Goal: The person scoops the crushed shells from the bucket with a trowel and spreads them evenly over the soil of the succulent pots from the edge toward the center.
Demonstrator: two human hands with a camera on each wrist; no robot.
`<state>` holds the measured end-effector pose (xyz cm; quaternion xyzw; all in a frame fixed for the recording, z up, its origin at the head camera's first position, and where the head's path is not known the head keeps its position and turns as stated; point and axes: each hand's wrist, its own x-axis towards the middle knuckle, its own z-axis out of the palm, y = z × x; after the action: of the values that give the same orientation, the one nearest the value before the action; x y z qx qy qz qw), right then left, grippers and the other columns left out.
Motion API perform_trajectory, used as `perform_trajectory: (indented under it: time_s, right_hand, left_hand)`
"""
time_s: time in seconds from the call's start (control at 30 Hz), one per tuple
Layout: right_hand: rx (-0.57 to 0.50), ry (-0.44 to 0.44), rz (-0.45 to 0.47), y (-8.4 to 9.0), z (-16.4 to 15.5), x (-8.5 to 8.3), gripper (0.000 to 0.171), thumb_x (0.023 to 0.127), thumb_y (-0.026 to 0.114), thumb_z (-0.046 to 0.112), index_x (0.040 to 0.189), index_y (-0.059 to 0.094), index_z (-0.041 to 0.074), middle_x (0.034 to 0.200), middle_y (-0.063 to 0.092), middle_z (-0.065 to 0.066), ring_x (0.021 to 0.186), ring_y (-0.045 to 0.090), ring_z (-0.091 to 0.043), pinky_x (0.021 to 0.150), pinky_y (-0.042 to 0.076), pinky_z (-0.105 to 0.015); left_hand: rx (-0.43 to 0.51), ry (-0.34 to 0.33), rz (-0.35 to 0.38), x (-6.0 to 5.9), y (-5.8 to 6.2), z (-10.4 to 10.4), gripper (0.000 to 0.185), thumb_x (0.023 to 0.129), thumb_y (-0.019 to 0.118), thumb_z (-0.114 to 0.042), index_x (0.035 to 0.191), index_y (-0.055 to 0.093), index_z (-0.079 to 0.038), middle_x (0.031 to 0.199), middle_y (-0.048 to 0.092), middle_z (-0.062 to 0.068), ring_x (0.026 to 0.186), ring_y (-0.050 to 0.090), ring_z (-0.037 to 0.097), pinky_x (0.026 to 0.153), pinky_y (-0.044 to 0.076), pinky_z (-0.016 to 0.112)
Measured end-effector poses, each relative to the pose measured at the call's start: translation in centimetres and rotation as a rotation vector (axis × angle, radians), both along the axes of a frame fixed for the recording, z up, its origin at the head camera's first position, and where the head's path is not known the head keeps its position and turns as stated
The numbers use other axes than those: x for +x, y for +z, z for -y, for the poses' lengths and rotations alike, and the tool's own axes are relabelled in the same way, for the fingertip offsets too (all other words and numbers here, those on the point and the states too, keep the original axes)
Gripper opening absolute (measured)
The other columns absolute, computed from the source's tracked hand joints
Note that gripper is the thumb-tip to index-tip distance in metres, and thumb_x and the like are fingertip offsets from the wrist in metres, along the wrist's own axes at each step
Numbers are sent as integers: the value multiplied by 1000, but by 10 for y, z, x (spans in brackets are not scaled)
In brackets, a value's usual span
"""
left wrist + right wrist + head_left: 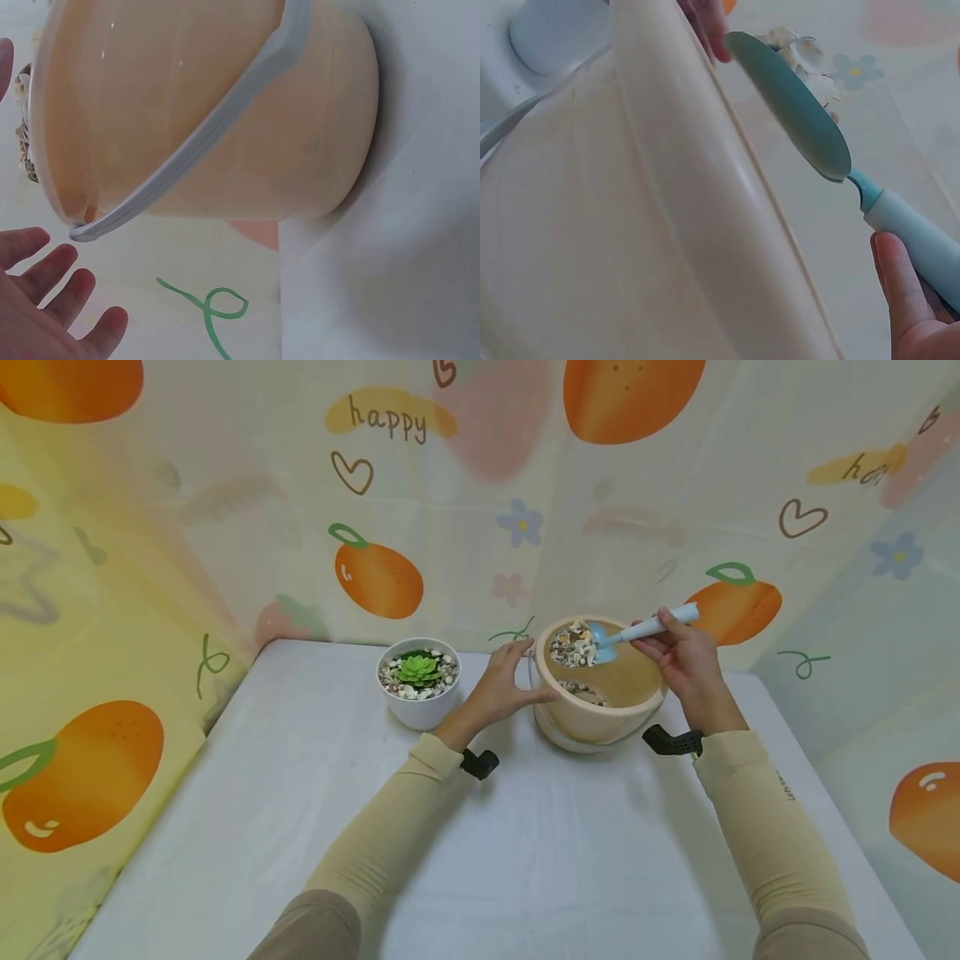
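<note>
In the head view my right hand (693, 672) grips the pale blue handle of a small garden trowel (652, 626). Its blade, heaped with mixed pebbles and shells (576, 644), is held above the opening of a peach-coloured bucket (600, 720). More pebbles (582, 691) lie inside the bucket. My left hand (498, 687) is spread beside the bucket's left rim, thumb towards the front; the left wrist view shows its fingers (66, 298) straight, near the rim and the grey bail handle (187, 159). Seen from the right wrist, the trowel blade (795, 112) stands clear of the rim.
A white pot (422, 714) with a green succulent (418, 669) among pebbles stands left of the bucket, close to my left forearm. Both stand on a white-covered table (525, 852). A fruit-printed curtain (450, 510) hangs right behind the table.
</note>
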<state>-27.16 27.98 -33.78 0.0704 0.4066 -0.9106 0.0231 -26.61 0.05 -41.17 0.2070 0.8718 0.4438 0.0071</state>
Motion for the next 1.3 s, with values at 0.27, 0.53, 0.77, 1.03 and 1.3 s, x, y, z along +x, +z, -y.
perform_trajectory:
  time_s: [0.27, 0.53, 0.77, 1.03, 1.3]
  right_hand:
    - [25, -16, -4, 0, 6, 0, 18, 88, 68, 12, 98, 61, 1, 85, 75, -15, 83, 75, -29, 71, 59, -41]
    - [-2, -16, -17, 2, 13, 1, 14, 90, 65, 11, 96, 61, 0, 83, 75, -17, 81, 75, -30, 72, 58, -41]
    - [-23, -26, -40, 4, 20, 3, 19, 89, 67, 10, 100, 59, -2, 83, 75, -17, 84, 74, -30, 73, 58, -41]
    - [-52, -32, -62, 4, 31, 5, 20, 89, 67, 10, 100, 58, -3, 84, 73, -19, 82, 75, -29, 74, 58, -40]
    - [-23, -30, -69, 5, 46, 6, 22, 90, 67, 12, 102, 56, -3, 84, 73, -17, 82, 75, -28, 75, 58, -38]
  left_hand:
    - [2, 12, -22, 5, 5, 7, 97, 75, 81, -46, 153, 31, -15, 157, 28, 12, 146, 25, 31, 115, 32, 53]
    - [15, 11, -72, 5, 7, 18, 93, 76, 81, -44, 150, 35, -11, 156, 32, 11, 145, 27, 31, 115, 32, 53]
    - [0, 21, -65, 8, 12, 27, 93, 77, 80, -44, 151, 33, -12, 156, 32, 11, 144, 29, 31, 114, 33, 54]
    - [-21, 49, -62, 10, 15, 40, 94, 77, 80, -47, 151, 33, -14, 157, 31, 10, 145, 28, 31, 114, 32, 54]
    - [11, 51, -40, 12, 17, 53, 93, 78, 79, -45, 152, 32, -15, 158, 28, 11, 145, 26, 31, 114, 31, 55]
